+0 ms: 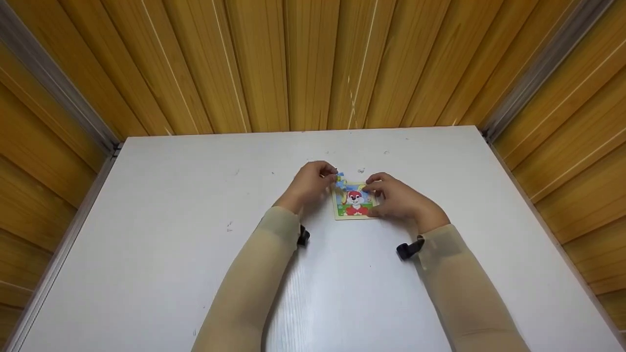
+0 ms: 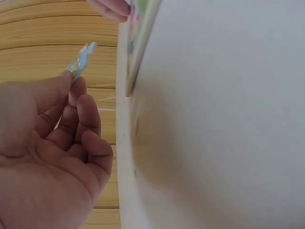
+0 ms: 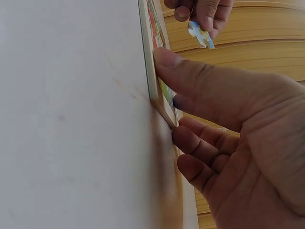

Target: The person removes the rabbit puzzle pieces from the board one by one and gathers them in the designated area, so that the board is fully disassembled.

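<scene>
A jigsaw piece (image 3: 201,36), light blue with some yellow, is pinched between the thumb and index finger of my left hand (image 1: 312,183). In the head view it overlaps the upper left corner of a small framed jigsaw puzzle (image 1: 356,210). The puzzle shows a red and white cartoon animal on green and blue, inside a pale wooden rim. My right hand (image 1: 398,198) grips the puzzle's right side, its thumb (image 3: 169,58) on the near rim and its other fingers around the side and far part. In the left wrist view, the piece is held up away from the puzzle.
The puzzle lies on a white table (image 1: 171,244) with small dark marks. Wood-patterned panels (image 1: 308,63) rise behind the table and along both sides, with grey metal posts at the corners. A black strap device (image 1: 410,249) sits at each wrist.
</scene>
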Action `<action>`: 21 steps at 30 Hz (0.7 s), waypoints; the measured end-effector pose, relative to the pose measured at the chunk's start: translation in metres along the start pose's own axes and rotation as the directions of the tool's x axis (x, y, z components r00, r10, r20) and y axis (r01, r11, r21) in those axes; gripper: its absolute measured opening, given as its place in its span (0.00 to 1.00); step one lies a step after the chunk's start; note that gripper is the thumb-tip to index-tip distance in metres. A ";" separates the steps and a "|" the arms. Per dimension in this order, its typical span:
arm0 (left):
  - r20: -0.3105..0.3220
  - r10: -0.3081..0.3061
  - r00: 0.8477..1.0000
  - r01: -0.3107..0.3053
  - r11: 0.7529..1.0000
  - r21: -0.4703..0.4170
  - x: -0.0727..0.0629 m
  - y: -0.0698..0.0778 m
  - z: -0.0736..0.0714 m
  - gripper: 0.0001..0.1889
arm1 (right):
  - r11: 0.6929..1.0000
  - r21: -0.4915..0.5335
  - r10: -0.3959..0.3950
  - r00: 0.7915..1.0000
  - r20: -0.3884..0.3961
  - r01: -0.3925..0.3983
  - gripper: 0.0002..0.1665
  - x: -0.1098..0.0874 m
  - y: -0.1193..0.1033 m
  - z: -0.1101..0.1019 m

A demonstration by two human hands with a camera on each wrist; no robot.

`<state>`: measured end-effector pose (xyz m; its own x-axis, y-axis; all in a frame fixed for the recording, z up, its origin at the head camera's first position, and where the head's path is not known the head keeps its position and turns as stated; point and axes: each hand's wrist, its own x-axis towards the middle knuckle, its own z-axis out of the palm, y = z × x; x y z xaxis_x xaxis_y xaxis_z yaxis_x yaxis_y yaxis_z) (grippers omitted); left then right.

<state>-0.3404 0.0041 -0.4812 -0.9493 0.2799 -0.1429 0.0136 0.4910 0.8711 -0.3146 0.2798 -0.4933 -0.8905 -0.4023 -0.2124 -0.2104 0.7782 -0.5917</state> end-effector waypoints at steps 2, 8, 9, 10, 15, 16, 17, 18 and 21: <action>-0.011 0.005 1.000 -0.005 1.000 -0.015 -0.003 0.001 -0.003 0.09 | 1.000 0.004 0.012 1.000 -0.004 -0.012 0.41 0.000 0.000 0.000; -0.032 0.008 0.999 -0.011 0.996 -0.087 -0.018 -0.005 -0.021 0.10 | 1.000 0.006 0.010 1.000 -0.010 -0.010 0.43 0.001 0.002 0.002; -0.036 0.013 0.999 -0.017 0.995 -0.101 -0.021 -0.006 -0.025 0.10 | 1.000 0.005 0.007 1.000 -0.010 -0.007 0.43 0.001 0.001 0.002; -0.041 0.017 0.999 -0.022 0.993 -0.117 -0.024 -0.007 -0.029 0.09 | 1.000 0.004 0.005 1.000 -0.012 -0.005 0.44 0.001 0.002 0.001; -0.079 0.020 0.997 -0.033 0.985 -0.166 -0.042 -0.011 -0.051 0.09 | 1.000 0.015 0.010 1.000 -0.012 -0.010 0.45 0.001 0.001 0.000; -0.091 0.017 0.996 -0.032 0.986 -0.165 -0.045 -0.012 -0.055 0.09 | 1.000 0.017 0.011 1.000 -0.012 -0.011 0.45 0.000 0.002 0.000; -0.102 0.014 0.995 -0.031 0.986 -0.163 -0.048 -0.014 -0.059 0.09 | 1.000 0.018 0.013 1.000 -0.012 -0.013 0.44 0.000 0.002 0.000; -0.113 0.011 0.994 -0.029 0.987 -0.159 -0.051 -0.015 -0.062 0.10 | 1.000 0.022 0.016 1.000 -0.011 -0.015 0.44 0.000 0.003 0.000; -0.131 -0.004 0.991 -0.017 0.986 -0.163 -0.056 -0.022 -0.070 0.10 | 1.000 0.019 0.018 1.000 -0.016 -0.018 0.43 -0.002 0.004 0.000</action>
<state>-0.3093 -0.0807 -0.4596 -0.9824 0.1670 -0.0838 -0.0214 0.3448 0.9384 -0.3136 0.2836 -0.4951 -0.9004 -0.3804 -0.2109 -0.1868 0.7761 -0.6024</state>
